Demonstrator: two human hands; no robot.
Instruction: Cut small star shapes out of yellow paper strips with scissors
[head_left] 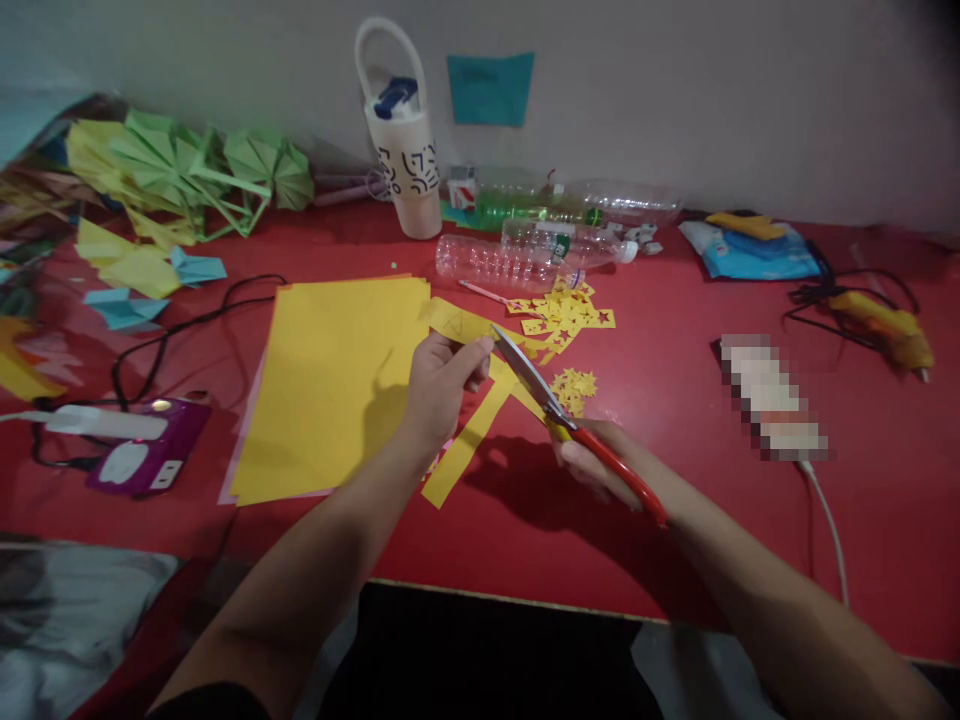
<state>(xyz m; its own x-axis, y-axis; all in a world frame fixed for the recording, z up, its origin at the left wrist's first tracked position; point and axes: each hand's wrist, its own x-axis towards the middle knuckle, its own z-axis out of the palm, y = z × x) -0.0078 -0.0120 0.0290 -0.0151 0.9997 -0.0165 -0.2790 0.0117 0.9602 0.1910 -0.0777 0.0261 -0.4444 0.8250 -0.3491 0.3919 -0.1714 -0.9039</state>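
Observation:
My left hand (442, 385) is closed in a pinch on a yellow paper strip (448, 316), which bears faint pencil lines. My right hand (604, 465) is wrapped round the red handle (619, 470) of a pair of scissors. The scissor blades (525, 370) look nearly closed, their tips beside my left fingertips. Under my hands lies another yellow strip (469, 445). A small pile of yellow paper stars (574, 388) sits beyond the scissors. Behind it are yellow scraps with star-shaped holes (566, 318). To the left is a stack of yellow paper sheets (330, 380).
Plastic bottles (495, 262) lie behind the scraps, near an upright white tumbler (409, 160). A purple power block (150, 445) with cables and folded green paper (180, 165) are at left. At right are a blurred-out phone (772, 395) and a yellow glue gun (885, 330).

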